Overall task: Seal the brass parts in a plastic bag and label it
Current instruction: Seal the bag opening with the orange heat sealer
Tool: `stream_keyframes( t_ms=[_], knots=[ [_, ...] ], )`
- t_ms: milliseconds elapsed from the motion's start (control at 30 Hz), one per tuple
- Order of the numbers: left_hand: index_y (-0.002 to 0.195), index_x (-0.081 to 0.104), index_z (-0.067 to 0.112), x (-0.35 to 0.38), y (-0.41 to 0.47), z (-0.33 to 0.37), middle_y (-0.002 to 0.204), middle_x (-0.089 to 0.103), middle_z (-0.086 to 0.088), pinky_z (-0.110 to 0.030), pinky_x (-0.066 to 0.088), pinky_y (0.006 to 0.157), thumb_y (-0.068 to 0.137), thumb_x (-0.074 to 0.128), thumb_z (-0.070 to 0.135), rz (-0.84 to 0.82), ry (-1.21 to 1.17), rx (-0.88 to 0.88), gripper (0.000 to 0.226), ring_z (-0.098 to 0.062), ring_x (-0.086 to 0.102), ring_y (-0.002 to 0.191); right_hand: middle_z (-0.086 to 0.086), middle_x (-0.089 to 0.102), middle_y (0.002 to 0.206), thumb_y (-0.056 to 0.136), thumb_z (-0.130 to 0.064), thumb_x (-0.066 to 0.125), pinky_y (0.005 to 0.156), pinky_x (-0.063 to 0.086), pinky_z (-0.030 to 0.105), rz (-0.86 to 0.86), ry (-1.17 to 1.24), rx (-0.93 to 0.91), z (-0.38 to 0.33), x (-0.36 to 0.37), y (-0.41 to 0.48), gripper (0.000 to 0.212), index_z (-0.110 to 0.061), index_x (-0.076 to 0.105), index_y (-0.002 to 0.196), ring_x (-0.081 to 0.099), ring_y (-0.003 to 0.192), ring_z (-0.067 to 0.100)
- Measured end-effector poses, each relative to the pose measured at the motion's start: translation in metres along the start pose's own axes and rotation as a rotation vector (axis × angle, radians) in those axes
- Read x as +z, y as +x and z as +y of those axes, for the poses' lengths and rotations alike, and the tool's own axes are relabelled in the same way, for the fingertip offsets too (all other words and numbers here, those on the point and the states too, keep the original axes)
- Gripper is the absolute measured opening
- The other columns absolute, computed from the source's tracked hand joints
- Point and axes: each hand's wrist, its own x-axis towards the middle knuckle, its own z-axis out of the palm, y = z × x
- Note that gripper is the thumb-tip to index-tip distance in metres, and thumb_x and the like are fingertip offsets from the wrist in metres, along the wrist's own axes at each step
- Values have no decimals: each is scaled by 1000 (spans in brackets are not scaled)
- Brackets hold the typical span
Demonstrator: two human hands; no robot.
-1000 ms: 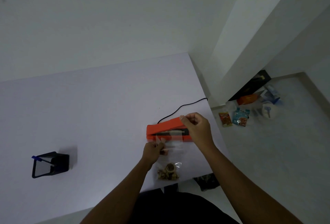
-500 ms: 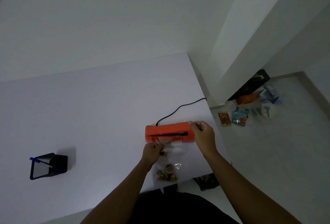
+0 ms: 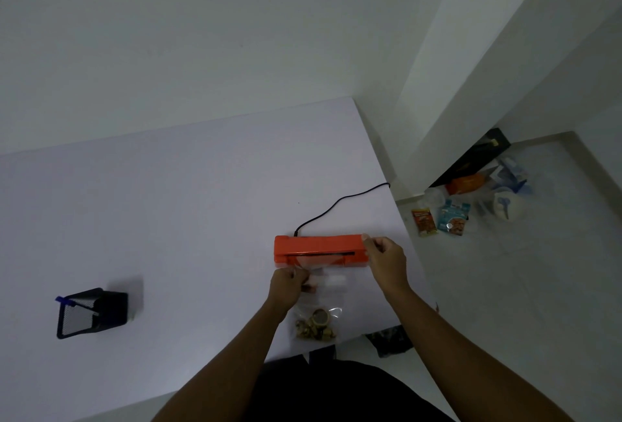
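Brass parts (image 3: 315, 329): heaped at plastic bag (image 3: 331, 282) bottom, near table (image 3: 202, 219) edge. Left hand (image 3: 286, 287): pinches bag mid-length. Bag mouth: in orange sealer (image 3: 319, 245) slot. Right hand (image 3: 387, 261): fingers curled on sealer's right end. Lid, raised a second ago, now down. Seal likely starting.

table (image 3: 168, 219), sealer (image 3: 316, 245), plastic bag (image 3: 323, 302), pen holder (image 3: 92, 314)

- The room is looking dim and grey.
- The black holder (image 3: 92, 314) is throwing a soft shadow on the table (image 3: 168, 203).
- Small things are looking a bit blurry.
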Motion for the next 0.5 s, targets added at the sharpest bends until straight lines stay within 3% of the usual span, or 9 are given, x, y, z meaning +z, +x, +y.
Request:
stream_keyframes(
  t_ms=[233, 500],
  knots=[
    [92, 63, -20, 1, -6, 7, 90, 70, -24, -12, 45, 44, 96, 54, 10, -11, 6, -8, 31, -14, 68, 58, 5, 61, 68, 93, -40, 60, 58, 42, 26, -6, -26, 24, 11, 2, 5, 37, -9, 61, 71, 55, 62, 16],
    [85, 67, -8, 1, -10, 12, 80, 71, -12, -12, 45, 43, 96, 58, 16, -22, -51, -16, 28, -11, 69, 56, 6, 58, 64, 93, -40, 60, 54, 40, 26, -23, -56, 39, 19, 3, 9, 41, -9, 58, 65, 52, 59, 16]
  ],
)
